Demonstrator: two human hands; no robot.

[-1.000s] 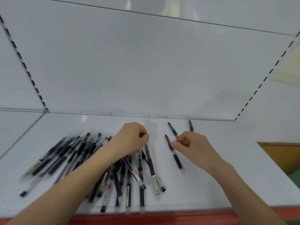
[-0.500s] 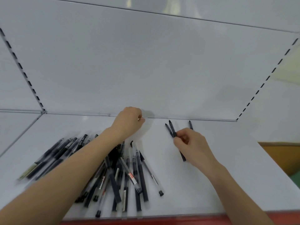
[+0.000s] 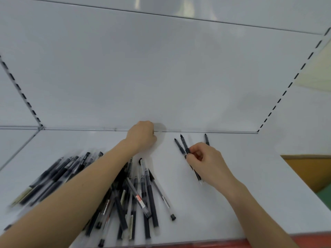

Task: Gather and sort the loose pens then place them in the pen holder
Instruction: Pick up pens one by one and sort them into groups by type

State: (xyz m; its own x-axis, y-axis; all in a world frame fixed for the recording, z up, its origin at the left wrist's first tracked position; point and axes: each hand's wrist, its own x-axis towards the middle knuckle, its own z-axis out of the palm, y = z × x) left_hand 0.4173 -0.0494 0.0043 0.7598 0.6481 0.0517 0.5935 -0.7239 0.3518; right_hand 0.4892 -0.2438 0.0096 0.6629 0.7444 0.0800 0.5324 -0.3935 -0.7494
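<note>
- Head view: two thin black pens (image 3: 184, 146) are pinched by the right hand (image 3: 206, 161).
- A fist is made by the left hand (image 3: 142, 135); what is inside cannot be told.
- Many loose black pens (image 3: 136, 192) are piled on the white shelf (image 3: 241, 194).

A white shelf (image 3: 232, 203) fills the lower view, edged in red along its front. Behind it rises a plain white back panel (image 3: 161, 77), flanked by slotted uprights (image 3: 279, 102). Right of the shelf lie an orange surface (image 3: 311, 169) and green floor (image 3: 325, 196).

Both hands (image 3: 142, 134) and forearms are bare, with no sleeves, rings or watch.
</note>
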